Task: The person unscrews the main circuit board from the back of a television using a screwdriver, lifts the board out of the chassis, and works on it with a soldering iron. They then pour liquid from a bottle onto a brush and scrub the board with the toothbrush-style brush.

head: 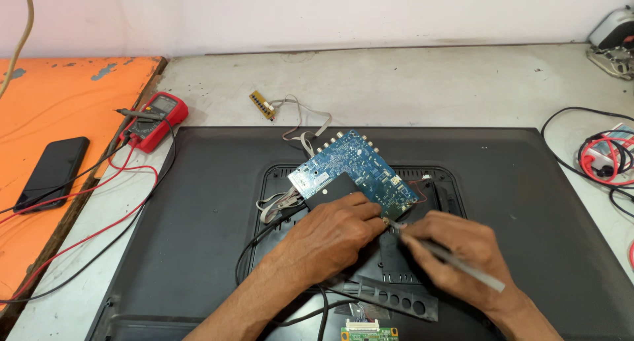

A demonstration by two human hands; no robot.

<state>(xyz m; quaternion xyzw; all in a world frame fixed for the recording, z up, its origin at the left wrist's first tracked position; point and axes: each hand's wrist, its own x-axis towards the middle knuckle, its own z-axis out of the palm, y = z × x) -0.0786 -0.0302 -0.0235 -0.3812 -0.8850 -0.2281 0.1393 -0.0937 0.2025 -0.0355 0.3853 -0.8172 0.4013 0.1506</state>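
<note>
Here the blue circuit board (356, 166) lies near the middle of the black television back (198, 202), turned diagonally, its long axis running from the far left toward the near right. The left hand (333, 232) presses down on the board's near edge, fingers curled over a black block (328, 190) there. The right hand (465, 248) holds a slim metal tool (456, 260) pinched like a pen, tip aimed far-left at the board's near right corner. Open panel surrounds the board left and right. On the desk (429, 83), a red multimeter (157, 120) sits by the panel's far left corner; a phone (53, 172) lies on the orange board (39, 116).
</note>
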